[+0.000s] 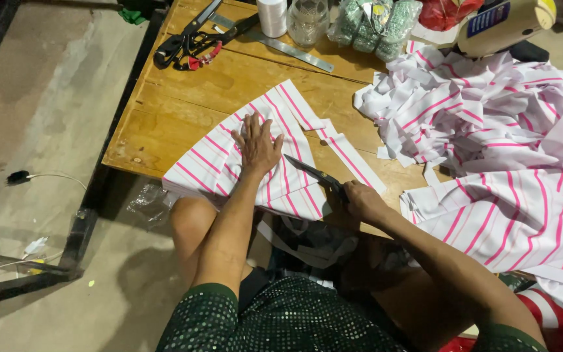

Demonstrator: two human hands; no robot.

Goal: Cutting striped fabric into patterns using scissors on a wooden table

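Note:
A stack of white fabric with pink stripes [210, 166] lies at the near edge of the wooden table [164, 111]. My left hand [255, 145] presses flat on top of it, fingers spread. My right hand [363, 199] grips black scissors [314, 173] whose blades point left into the stack's right edge. A narrow cut strip of the same fabric [353, 156] lies just beyond the blades.
A heap of striped fabric offcuts [483, 111] fills the right of the table, with a larger striped piece [509, 215] in front. At the back lie a second pair of black scissors [184, 42], a metal ruler [288, 47], a white thread spool [272, 16], a glass jar [307, 23] and a cream-coloured machine [503, 23].

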